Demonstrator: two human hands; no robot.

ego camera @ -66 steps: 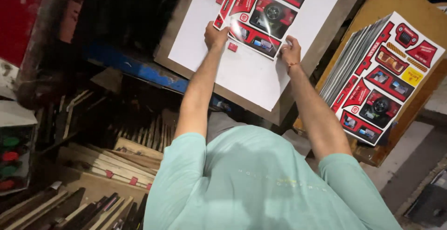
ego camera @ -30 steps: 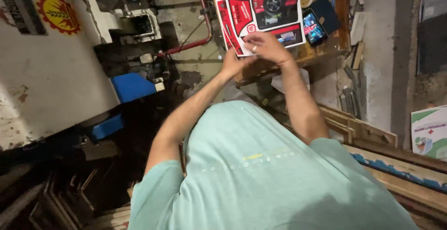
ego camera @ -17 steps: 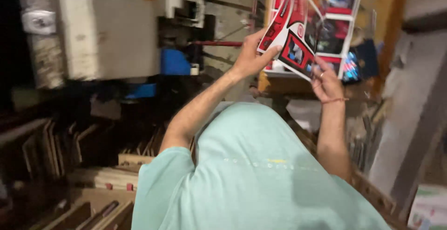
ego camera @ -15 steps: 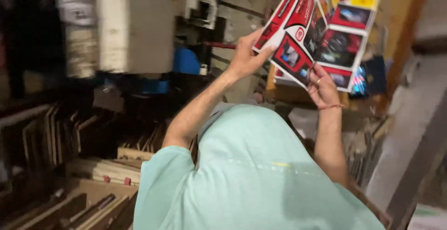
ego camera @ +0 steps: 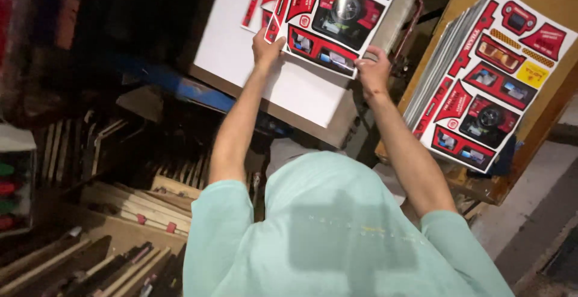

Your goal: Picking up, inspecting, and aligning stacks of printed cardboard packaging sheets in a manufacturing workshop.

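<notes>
Both our hands reach up ahead of us in the head view: our left hand (ego camera: 266,46) pinches the lower left edge of a printed red-and-black sheet (ego camera: 335,15), thumb on top and fingers curled under, while our right hand (ego camera: 373,72) grips the same sheet at its lower right corner with the fingers closed over the edge. That sheet, glossy and catching a streak of light, lies flat on a white board (ego camera: 289,86), which sits tilted on a brownish slab above a blue bar (ego camera: 180,86). To our right, well apart from the held sheet, a thick stack of matching printed sheets (ego camera: 490,80) leans on a wooden board (ego camera: 560,8), its edges fanned on the left side. Our pale green sleeves and shirt (ego camera: 337,237) fill the lower middle. Down at our left, wooden slats and strips (ego camera: 114,207) lie piled in shadow, and a few coloured round caps (ego camera: 6,185) show at the far left edge.
</notes>
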